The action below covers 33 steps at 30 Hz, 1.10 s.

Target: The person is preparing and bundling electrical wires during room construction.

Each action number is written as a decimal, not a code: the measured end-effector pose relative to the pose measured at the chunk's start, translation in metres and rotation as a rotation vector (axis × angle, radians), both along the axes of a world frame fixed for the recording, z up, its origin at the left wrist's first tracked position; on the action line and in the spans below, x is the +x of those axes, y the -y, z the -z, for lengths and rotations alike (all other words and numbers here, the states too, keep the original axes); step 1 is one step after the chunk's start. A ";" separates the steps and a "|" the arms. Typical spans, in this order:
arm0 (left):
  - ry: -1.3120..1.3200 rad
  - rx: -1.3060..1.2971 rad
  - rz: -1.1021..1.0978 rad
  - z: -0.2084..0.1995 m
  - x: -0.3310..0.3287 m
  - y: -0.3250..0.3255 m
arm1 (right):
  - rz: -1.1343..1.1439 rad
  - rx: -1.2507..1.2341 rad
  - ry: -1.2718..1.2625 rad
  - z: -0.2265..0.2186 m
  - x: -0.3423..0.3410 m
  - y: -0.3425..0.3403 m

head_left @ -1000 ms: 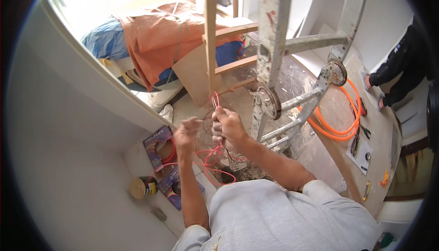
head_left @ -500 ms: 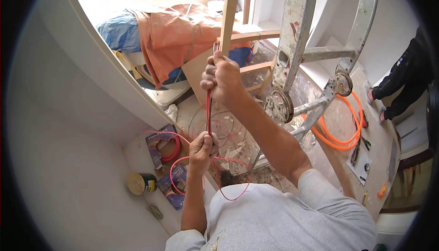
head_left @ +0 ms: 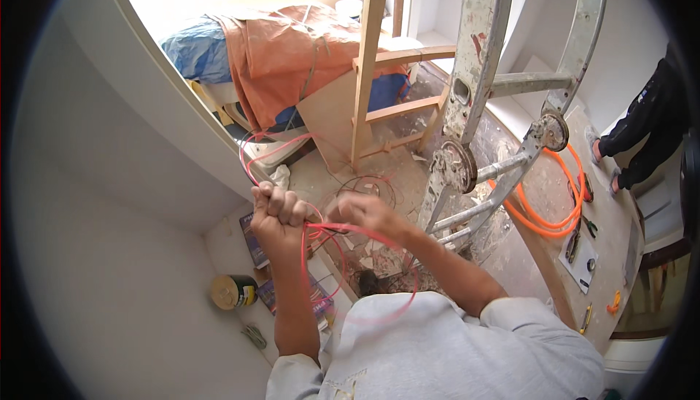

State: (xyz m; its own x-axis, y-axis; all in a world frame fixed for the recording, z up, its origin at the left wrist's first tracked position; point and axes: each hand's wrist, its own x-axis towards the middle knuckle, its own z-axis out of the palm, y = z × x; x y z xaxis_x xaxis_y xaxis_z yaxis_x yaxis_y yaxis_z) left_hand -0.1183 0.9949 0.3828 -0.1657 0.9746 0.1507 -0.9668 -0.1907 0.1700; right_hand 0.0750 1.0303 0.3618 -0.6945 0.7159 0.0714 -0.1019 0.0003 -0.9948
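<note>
My left hand (head_left: 278,212) is closed in a fist around several thin red and dark electrical wires (head_left: 324,226). A loop of them stands up above the fist, and more loops hang down past my left forearm and in front of my shirt. Just right of that fist is my right hand (head_left: 367,214), at the wires that stretch out from it. Its fingers look curled but are smeared by motion, so whether they grip a wire is unclear. Below my left hand lie two blue-purple cartons (head_left: 319,296), partly hidden by my arm and the wires.
A paint-spattered metal ladder (head_left: 474,72) and a wooden frame (head_left: 364,94) stand ahead. Orange and blue sheets (head_left: 284,57) cover something behind. An orange hose-like coil (head_left: 539,218) and pliers (head_left: 574,243) lie at right, near a person's black-trousered legs (head_left: 645,123). A can (head_left: 233,292) sits at left.
My right hand has come down from high above to beside my left hand. My left hand has risen and shifted left. The wires, stretched taut between the hands before, now hang in loops.
</note>
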 end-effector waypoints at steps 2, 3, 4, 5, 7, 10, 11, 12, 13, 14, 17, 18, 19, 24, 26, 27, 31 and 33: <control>0.049 -0.050 -0.029 0.003 -0.007 -0.014 | 0.066 0.187 0.110 0.007 0.024 0.028; 0.127 -0.065 -0.010 0.007 -0.014 -0.020 | 0.108 0.189 0.149 0.018 0.032 0.038; 0.206 -0.083 0.010 0.008 -0.021 -0.023 | 0.052 0.175 0.192 0.023 0.043 0.047; 0.204 -0.086 0.017 0.006 -0.030 -0.024 | -0.004 0.161 0.234 0.027 0.054 0.055; 0.184 -0.125 -0.069 -0.003 -0.043 -0.028 | -0.079 0.211 0.294 0.045 0.082 0.069; 0.170 -0.084 -0.088 -0.011 -0.060 -0.037 | -0.165 0.207 0.403 0.058 0.114 0.091; 0.166 -0.082 -0.091 -0.015 -0.060 -0.036 | -0.170 0.151 0.451 0.060 0.121 0.098; 0.158 -0.076 -0.092 -0.019 -0.059 -0.039 | -0.124 0.102 0.506 0.064 0.124 0.102; 0.150 -0.070 -0.094 -0.022 -0.057 -0.040 | -0.117 0.104 0.504 0.067 0.124 0.105; 0.146 -0.067 -0.089 -0.025 -0.054 -0.041 | -0.066 0.132 0.471 0.069 0.123 0.106; 0.121 -0.077 -0.075 -0.029 -0.038 -0.044 | 0.026 0.206 0.372 0.050 0.106 0.103; 0.130 -0.083 -0.082 -0.031 -0.033 -0.044 | 0.054 0.258 0.309 0.038 0.097 0.099; 0.138 -0.089 -0.087 -0.033 -0.028 -0.044 | 0.063 0.257 0.303 0.030 0.090 0.094; 0.153 -0.100 -0.087 -0.033 -0.011 -0.043 | 0.185 0.097 0.023 0.013 0.040 0.074; 0.159 -0.106 -0.092 -0.028 -0.003 -0.044 | 0.160 -0.048 0.022 0.009 0.031 0.060; 0.174 -0.120 -0.096 -0.025 -0.002 -0.044 | 0.120 -0.186 0.026 0.009 0.027 0.054; 0.190 -0.205 -0.129 -0.006 -0.011 -0.048 | -0.067 -0.716 -0.356 0.010 0.034 0.055; 0.192 -0.213 -0.136 0.004 -0.017 -0.050 | -0.197 -1.150 -0.759 0.012 0.058 0.049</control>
State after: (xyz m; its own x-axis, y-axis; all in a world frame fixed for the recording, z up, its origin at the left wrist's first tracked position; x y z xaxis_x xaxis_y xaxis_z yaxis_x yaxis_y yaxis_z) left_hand -0.1352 1.0444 0.3787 -0.3019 0.9479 -0.1014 -0.9533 -0.2998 0.0363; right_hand 0.1328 0.9816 0.3493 -0.8469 0.5252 -0.0833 -0.5134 -0.8484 -0.1291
